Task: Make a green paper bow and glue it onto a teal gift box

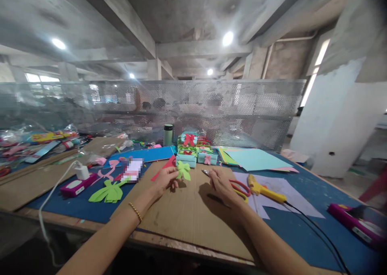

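Note:
Pinched in my left hand [167,180] is a light green bow [183,170], which looks cut from felt or paper, over the cardboard sheet [175,214]. My right hand [221,183] is closed around a pair of scissors [240,187]. Their metal tip pokes out on its left, and the red and yellow handles show on its right; the middle is hidden by the hand. Just beyond the bow stand small light blue boxes [185,160] with bows, stacked with green ones. A red piece [162,168] lies beside my left hand.
Right of the cardboard, a yellow glue gun [266,191] with a black cord rests on pale purple sheets [298,192]. Coloured sheets [260,159] lie behind it. Green cut pieces [107,192], a purple power strip [79,185] and a phone-like object [133,170] are left. A green bottle [168,135] stands behind.

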Motion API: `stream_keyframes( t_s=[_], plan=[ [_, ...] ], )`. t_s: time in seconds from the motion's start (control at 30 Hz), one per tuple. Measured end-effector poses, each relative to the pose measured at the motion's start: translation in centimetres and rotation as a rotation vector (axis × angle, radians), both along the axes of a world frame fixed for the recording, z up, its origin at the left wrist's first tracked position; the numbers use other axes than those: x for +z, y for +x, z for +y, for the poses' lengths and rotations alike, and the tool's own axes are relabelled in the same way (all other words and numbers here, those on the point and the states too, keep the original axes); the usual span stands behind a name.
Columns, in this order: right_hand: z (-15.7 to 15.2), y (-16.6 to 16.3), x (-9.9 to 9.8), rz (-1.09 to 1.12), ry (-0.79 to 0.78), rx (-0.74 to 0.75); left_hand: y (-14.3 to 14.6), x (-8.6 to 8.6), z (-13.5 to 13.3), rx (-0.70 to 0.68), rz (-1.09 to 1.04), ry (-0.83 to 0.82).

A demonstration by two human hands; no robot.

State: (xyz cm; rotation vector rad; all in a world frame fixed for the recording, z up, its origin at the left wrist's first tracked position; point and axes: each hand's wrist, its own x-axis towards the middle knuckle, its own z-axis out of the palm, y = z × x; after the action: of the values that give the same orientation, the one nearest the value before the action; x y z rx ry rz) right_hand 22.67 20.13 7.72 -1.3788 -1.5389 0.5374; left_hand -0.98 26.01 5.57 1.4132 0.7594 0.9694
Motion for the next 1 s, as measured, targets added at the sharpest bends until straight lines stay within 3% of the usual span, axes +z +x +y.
stream_keyframes(
  t_s=[0.23, 0.57, 0.77, 0.9, 1.0],
  plan=[
    [0.3, 0.0, 0.7, -0.083, 0.071, -0.003, 0.0, 0.6, -0.6, -0.01, -0.031, -0.018],
    [-2.0, 0.2, 3.4, -0.153, 0.214, 0.014, -0.2, 0.2, -0.3, 0.086, 0.046, -0.007],
    [-3.6, -2.2, 1.7, -0.639, 0.131, 0.23, 0.0, 0.3, -0.8, 0.1, 0.117, 0.037],
    [-5.7, -3.7, 1.8, -0.601, 0.23, 0.473, -0.1, 0.8, -1.4, 0.103, 0.141, 0.036],
    [-6.3, -2.2, 3.7, -0.597, 0.242, 0.438, -0.2, 1.1, -1.7, 0.082, 0.131, 0.048]
  ],
)
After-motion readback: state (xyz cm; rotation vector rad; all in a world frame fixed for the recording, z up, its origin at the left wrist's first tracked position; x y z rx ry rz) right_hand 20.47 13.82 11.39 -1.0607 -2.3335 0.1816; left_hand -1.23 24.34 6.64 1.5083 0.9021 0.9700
